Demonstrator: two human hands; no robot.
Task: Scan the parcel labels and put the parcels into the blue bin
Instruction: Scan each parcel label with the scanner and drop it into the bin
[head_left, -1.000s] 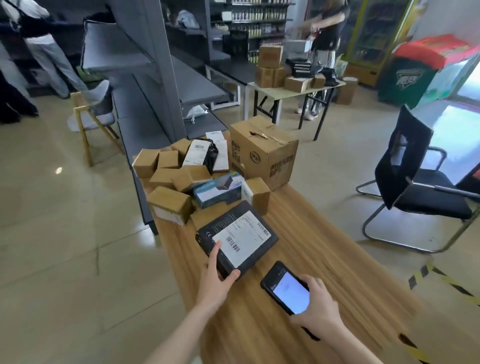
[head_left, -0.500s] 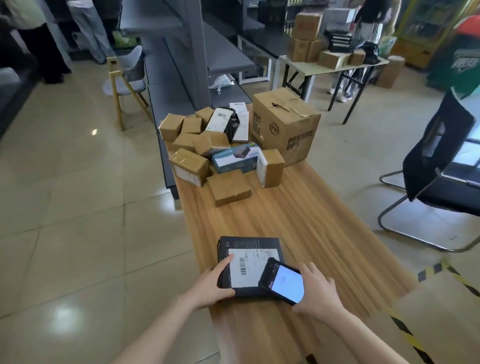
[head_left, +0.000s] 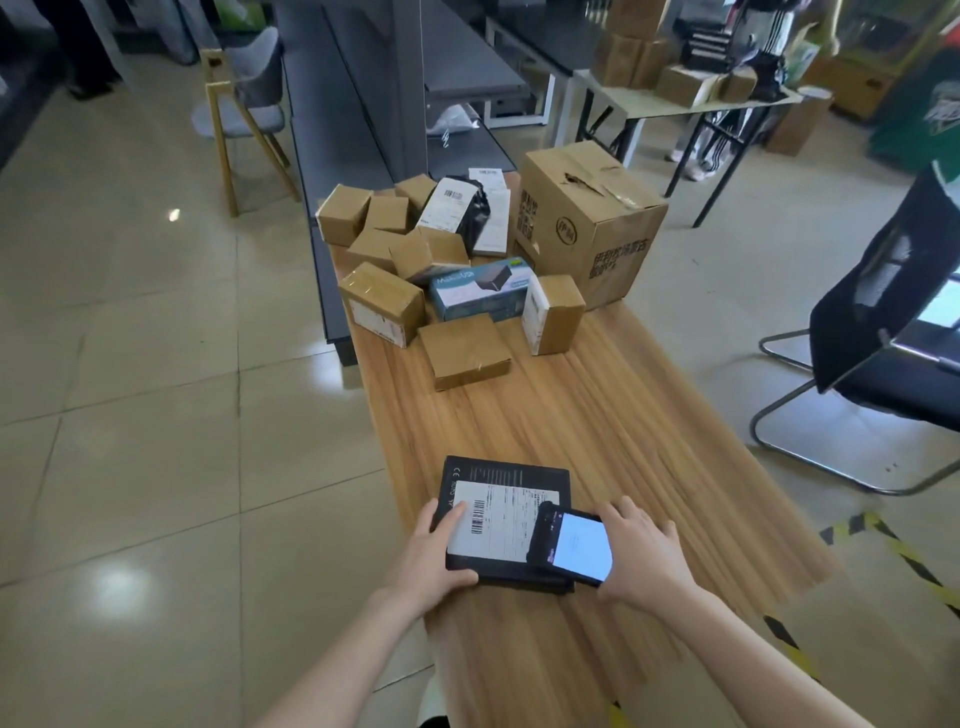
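Black parcel (head_left: 498, 519) lies near on the worktop (head_left: 597, 415); left hand (head_left: 431, 551) grips its left edge, right hand (head_left: 644, 556) holds a phone (head_left: 576, 540) above it.

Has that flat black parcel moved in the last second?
Yes. The black parcel has slid down the table toward the person, away from the box pile it lay against; the left hand holds it, the right hand a phone.

CE mark on black parcel (head_left: 506, 470), barcode on its label (head_left: 498, 525), Chinese print on carton (head_left: 587, 228)
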